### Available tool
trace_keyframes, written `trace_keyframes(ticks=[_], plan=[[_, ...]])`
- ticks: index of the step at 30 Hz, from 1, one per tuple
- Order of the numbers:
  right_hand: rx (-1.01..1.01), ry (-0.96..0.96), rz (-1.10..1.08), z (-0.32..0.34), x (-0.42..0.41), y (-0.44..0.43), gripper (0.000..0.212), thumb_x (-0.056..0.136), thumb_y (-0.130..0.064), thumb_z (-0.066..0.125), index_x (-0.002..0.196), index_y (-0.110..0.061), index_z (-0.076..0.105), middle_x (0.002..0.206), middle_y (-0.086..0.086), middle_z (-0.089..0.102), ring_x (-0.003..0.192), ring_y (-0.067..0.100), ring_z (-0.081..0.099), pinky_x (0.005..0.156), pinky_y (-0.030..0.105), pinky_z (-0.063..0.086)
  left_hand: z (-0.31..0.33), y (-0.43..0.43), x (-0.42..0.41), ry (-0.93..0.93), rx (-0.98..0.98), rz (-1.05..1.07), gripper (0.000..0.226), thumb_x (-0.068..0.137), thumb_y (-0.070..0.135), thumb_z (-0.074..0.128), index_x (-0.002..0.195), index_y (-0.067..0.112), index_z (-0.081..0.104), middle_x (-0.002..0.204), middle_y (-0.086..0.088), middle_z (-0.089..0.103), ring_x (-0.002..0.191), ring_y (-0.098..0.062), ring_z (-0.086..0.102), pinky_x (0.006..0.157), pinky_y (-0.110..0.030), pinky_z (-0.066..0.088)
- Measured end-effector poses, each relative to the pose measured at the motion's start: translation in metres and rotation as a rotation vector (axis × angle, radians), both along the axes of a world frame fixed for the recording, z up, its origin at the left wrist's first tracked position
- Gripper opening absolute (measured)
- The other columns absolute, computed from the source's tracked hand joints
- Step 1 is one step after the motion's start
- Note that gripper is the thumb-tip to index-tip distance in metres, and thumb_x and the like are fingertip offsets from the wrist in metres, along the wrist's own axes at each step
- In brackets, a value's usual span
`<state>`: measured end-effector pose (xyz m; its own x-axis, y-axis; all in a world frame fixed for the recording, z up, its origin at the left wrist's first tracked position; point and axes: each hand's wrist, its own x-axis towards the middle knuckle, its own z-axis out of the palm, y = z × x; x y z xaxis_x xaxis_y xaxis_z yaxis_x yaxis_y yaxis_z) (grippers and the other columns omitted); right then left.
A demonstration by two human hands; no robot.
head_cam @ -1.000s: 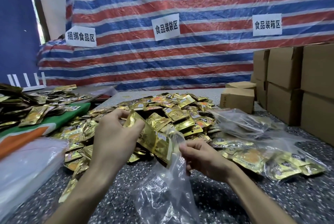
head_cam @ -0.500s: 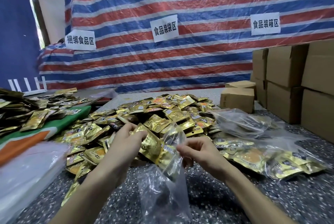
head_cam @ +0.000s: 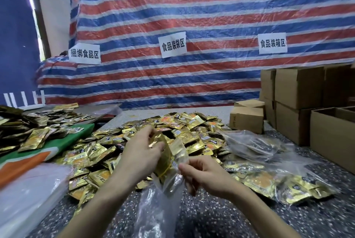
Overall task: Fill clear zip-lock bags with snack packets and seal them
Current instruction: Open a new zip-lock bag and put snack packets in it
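The left hand (head_cam: 141,153) grips a small stack of gold snack packets (head_cam: 166,158), its fingers curled round the stack's upper end so that the lower end points down into the mouth of the clear zip-lock bag (head_cam: 159,205). The right hand (head_cam: 208,177) pinches the bag's rim between thumb and fingers, probably to hold the opening apart and steady while the stack slides in. The bag hangs below both hands, just above the speckled surface (head_cam: 240,218), and its lower part looks mostly unfilled, so the filling step seems to be at its start and the sealing not yet due. Just behind the hands lies the loose pile (head_cam: 192,128) of packets, within easy reach. Filled bags (head_cam: 272,184) lie to the right, near the cardboard boxes (head_cam: 298,87).
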<state>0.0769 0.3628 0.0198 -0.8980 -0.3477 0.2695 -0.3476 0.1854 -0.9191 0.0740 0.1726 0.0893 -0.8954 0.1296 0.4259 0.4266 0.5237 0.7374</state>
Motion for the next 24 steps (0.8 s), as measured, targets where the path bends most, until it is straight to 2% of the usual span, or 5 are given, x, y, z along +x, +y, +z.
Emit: trace_keyframes(ticks=[4,10,13,19,24], plan=[[-0.041,0.043,0.009,0.026,0.009,-0.006,0.025,0.102,-0.022,0.052,0.083,-0.011,0.064,0.067,-0.003,0.065,0.061,0.01,0.062,0.059,0.02,0.051,0.012,0.008,0.007,0.089,-0.102,0.034,0.016,0.084,0.017,0.076,0.088,0.026,0.064,0.091,0.003,0.064,0.084,-0.014,0.061,0.074,-0.033,0.052],[-0.281,0.059,-0.008,0.049,0.019,0.01,0.037,0.094,-0.031,0.055,0.099,0.005,0.058,0.087,0.016,0.057,0.078,0.023,0.056,0.073,0.024,0.053,0.023,0.008,0.011,-0.154,-0.026,-0.164,0.035,0.069,0.017,0.089,0.097,0.015,0.069,0.085,-0.001,0.07,0.072,-0.01,0.067,0.052,-0.018,0.047],[-0.378,0.051,-0.06,0.044,0.017,0.022,0.056,0.089,-0.034,0.059,0.1,0.02,0.053,0.089,0.019,0.058,0.081,0.027,0.055,0.075,0.031,0.051,0.021,0.002,0.008,-0.228,0.081,-0.223,0.017,0.072,0.001,0.084,0.085,0.009,0.075,0.073,-0.004,0.072,0.055,-0.01,0.06,0.046,-0.02,0.044],[-0.56,-0.014,-0.133,0.016,0.008,0.042,0.027,0.089,-0.032,0.064,0.074,-0.009,0.062,0.066,0.005,0.051,0.058,0.013,0.05,0.064,0.028,0.048,0.011,0.007,-0.003,-0.168,0.396,-0.167,0.016,0.071,-0.012,0.076,0.074,0.004,0.074,0.065,-0.006,0.07,0.049,-0.01,0.056,0.042,-0.02,0.043],[-0.619,-0.068,-0.135,-0.004,-0.004,0.044,0.04,0.084,-0.033,0.068,0.093,0.005,0.06,0.071,0.012,0.052,0.063,0.02,0.05,0.072,0.038,0.046,0.001,0.022,-0.012,-0.048,0.385,-0.138,0.013,0.073,-0.008,0.078,0.077,0.001,0.071,0.069,-0.013,0.069,0.046,-0.012,0.059,0.041,-0.021,0.045]])
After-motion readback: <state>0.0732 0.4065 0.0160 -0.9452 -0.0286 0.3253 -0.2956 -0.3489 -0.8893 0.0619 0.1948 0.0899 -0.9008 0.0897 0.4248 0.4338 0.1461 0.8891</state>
